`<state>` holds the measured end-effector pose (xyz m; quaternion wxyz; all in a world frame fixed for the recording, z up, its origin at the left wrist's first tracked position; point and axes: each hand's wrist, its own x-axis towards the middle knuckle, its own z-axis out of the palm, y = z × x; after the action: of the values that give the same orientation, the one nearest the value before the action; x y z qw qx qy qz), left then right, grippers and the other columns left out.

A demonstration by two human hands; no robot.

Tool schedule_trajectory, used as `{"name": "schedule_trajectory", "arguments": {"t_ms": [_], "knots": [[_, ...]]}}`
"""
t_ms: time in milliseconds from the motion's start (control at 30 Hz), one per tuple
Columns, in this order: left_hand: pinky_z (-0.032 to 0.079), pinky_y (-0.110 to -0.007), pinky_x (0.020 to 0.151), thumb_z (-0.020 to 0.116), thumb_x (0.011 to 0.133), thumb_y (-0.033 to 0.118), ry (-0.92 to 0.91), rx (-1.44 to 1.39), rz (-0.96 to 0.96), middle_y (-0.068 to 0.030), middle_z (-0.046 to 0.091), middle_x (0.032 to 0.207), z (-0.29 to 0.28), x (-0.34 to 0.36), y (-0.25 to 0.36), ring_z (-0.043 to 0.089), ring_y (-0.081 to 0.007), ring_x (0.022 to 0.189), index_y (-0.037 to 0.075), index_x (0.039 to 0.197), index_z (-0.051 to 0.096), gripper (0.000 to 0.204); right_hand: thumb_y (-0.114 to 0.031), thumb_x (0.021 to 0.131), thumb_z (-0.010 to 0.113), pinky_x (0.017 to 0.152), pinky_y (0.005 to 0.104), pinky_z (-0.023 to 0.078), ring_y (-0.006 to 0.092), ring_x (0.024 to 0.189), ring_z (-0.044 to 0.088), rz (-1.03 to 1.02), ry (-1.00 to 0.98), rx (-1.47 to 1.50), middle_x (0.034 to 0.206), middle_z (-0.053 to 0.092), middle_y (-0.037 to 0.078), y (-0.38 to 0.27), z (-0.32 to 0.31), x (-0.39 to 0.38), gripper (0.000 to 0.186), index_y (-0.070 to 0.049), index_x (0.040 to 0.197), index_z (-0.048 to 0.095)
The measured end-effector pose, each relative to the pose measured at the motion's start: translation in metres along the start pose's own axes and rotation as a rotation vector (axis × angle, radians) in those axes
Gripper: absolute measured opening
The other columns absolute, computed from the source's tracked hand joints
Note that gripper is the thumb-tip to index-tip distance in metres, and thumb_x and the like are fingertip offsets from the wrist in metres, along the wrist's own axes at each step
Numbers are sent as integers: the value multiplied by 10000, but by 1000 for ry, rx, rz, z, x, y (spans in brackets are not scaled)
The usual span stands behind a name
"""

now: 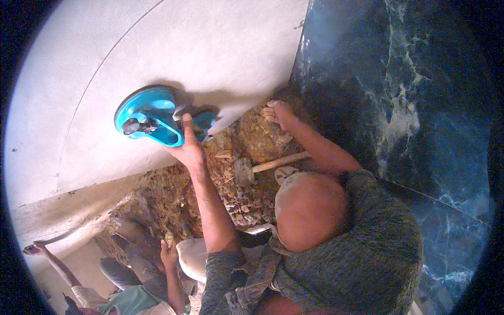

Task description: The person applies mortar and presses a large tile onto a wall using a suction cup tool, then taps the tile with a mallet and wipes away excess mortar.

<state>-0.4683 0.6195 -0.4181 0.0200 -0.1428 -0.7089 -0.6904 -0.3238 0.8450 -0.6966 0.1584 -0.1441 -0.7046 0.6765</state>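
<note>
My left hand (186,144) grips a turquoise suction lifter (144,110) attached to the large white panel (220,47); more turquoise plastic shows behind that hand. My right hand (278,115) is closed, its dusty fingers curled by the panel's lower edge; what they hold, if anything, is unclear. Between my forearms a wooden-handled hammer (278,161) lies on broken rubble and dirt (231,144). Below it, between my grey sleeves, is a large rounded area of bare skin (312,210), whose body part I cannot make out for sure.
Dark blue marble-patterned slabs (441,131) fill the right side, meeting at a straight seam. At the lower left, a co-worker (126,299) reaches out with both arms, one hand (168,252) around a small object. A pale ledge (79,220) runs below the panel on the left.
</note>
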Motion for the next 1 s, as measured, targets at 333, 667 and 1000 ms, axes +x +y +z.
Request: {"name": "schedule_trajectory", "arguments": {"t_ms": [333, 667, 1000], "knots": [[403, -247, 542, 725, 812, 119, 112, -2, 17, 24, 558, 694, -1, -4, 22, 476, -89, 565, 32, 853, 586, 169, -279, 911, 510, 956, 528, 478, 397, 1083, 561, 714, -21, 1073, 1169, 555, 250, -81, 89, 13, 389, -82, 1229, 403], [465, -327, 685, 694, 814, 81, 151, -91, 13, -62, 608, 880, -5, -2, 0, 553, -151, 775, -34, 967, 586, 220, -230, 835, 454, 960, 564, 427, 384, 1081, 551, 937, -78, 1217, 1145, 559, 242, -187, 194, 37, 315, -14, 1065, 459], [477, -289, 629, 693, 805, 70, 173, -89, 6, -62, 618, 820, 14, -4, 29, 564, -140, 690, -47, 920, 589, 194, -214, 932, 497, 754, 307, 576, 163, 847, 662, 732, -68, 1449, 988, 667, 47, -164, 212, 74, 208, -69, 1024, 612]]}}
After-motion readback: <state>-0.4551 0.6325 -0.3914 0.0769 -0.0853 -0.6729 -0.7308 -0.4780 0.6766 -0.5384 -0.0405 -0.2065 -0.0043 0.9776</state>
